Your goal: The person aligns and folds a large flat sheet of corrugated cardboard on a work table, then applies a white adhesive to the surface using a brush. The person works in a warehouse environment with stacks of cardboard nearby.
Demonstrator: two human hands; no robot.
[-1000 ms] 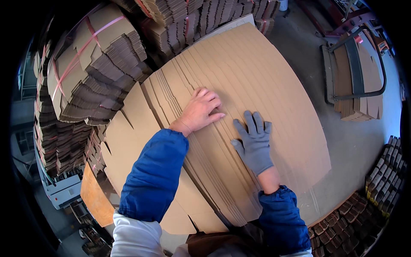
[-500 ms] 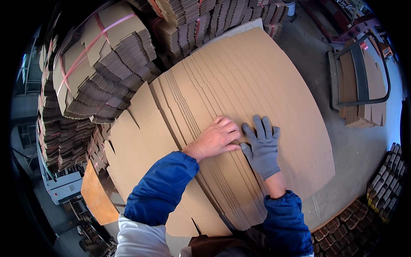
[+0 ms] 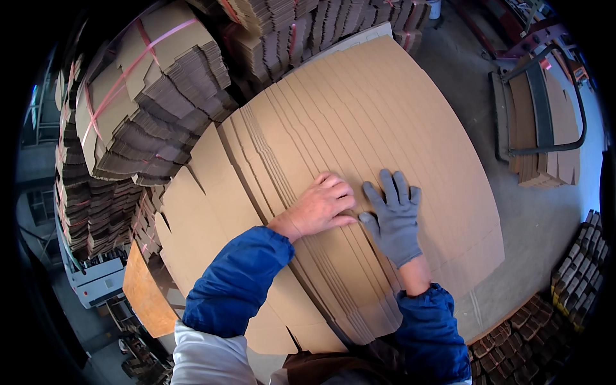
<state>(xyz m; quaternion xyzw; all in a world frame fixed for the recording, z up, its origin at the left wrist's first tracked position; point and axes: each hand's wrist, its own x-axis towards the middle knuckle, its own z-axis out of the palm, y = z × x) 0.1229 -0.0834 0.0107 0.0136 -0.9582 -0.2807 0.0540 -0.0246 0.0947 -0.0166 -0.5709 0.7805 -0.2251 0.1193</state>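
Flat brown cardboard sheets (image 3: 443,186) lie fanned out in overlapping layers, their long edges stepping from left to right in front of me. My left hand (image 3: 323,204) is bare, its fingers bent and closed at the edge of one sheet near the middle; its fingertips are partly hidden. Just to its right, my right hand (image 3: 393,218), in a grey glove, rests flat on the sheets with fingers spread. A narrow dark gap runs along a sheet edge below the two hands.
Tall stacks of cut cardboard (image 3: 173,83) tied with pink strap stand at the left and back. A hand cart (image 3: 545,109) with more cardboard is at the right. A wooden board (image 3: 144,292) leans at the lower left, and dark stacked pieces (image 3: 513,337) lie lower right.
Both hands keep nearly the same pose; the left hand has shifted slightly left. The dark gap by the right hand's thumb has narrowed.
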